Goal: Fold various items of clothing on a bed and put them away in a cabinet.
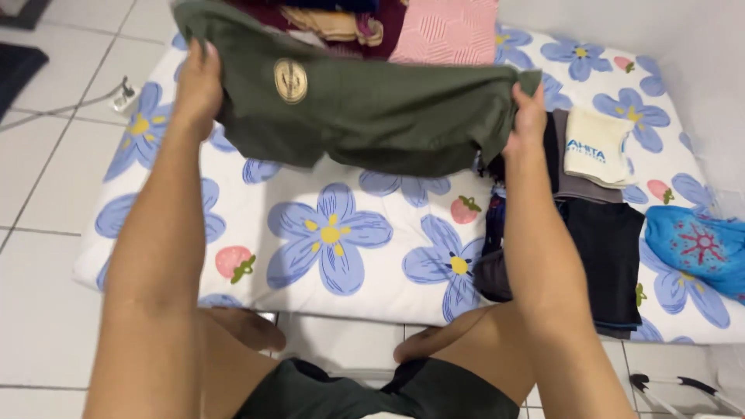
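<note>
I see my left hand and right hand each pinching the green shirt, stretched between my fingers above the mattress.

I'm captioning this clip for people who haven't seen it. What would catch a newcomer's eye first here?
First, the dark green shirt with a round gold badge, held up and stretched between the left hand and right hand in the upper middle. Under it lies a white mattress printed with big blue flowers and strawberries, on a white tiled floor. To the right sit folded dark clothes, a cream cloth and a bright blue garment.
</note>
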